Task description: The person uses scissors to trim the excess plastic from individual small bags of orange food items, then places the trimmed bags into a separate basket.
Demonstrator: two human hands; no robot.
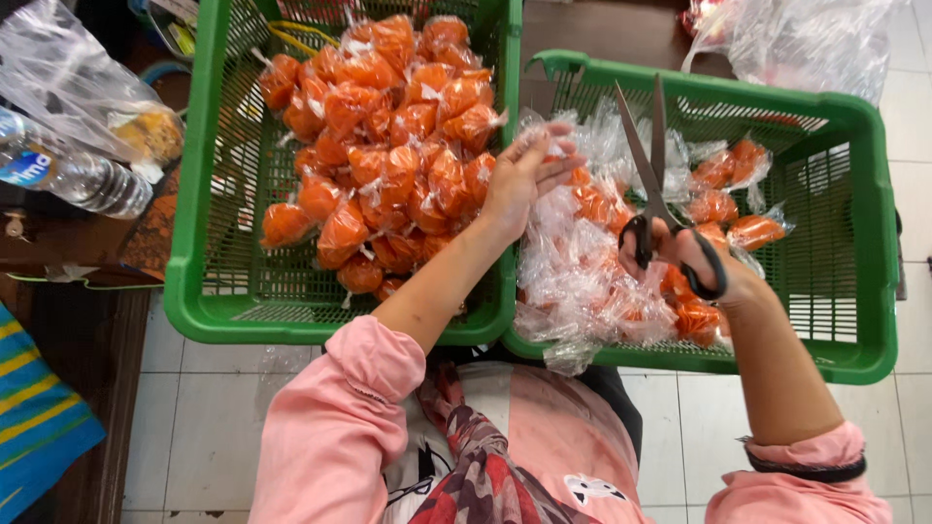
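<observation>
Our right hand (pixel 694 254) holds black-handled scissors (pixel 660 189), blades slightly apart, over the right green basket (pixel 864 243). Our left hand (pixel 524 175), fingers loosely spread, touches clear orange-filled bags (pixel 582 262) beside the left basket (pixel 194 243).

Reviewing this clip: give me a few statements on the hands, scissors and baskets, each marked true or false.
1. The right hand holds scissors with blades pointing away from the person. True.
2. The left hand holds a water bottle. False: it touches the plastic bags in the right basket; the bottle lies apart at far left.
3. The left basket holds tied orange packets. True.
4. Both baskets are blue. False: both are green.
</observation>
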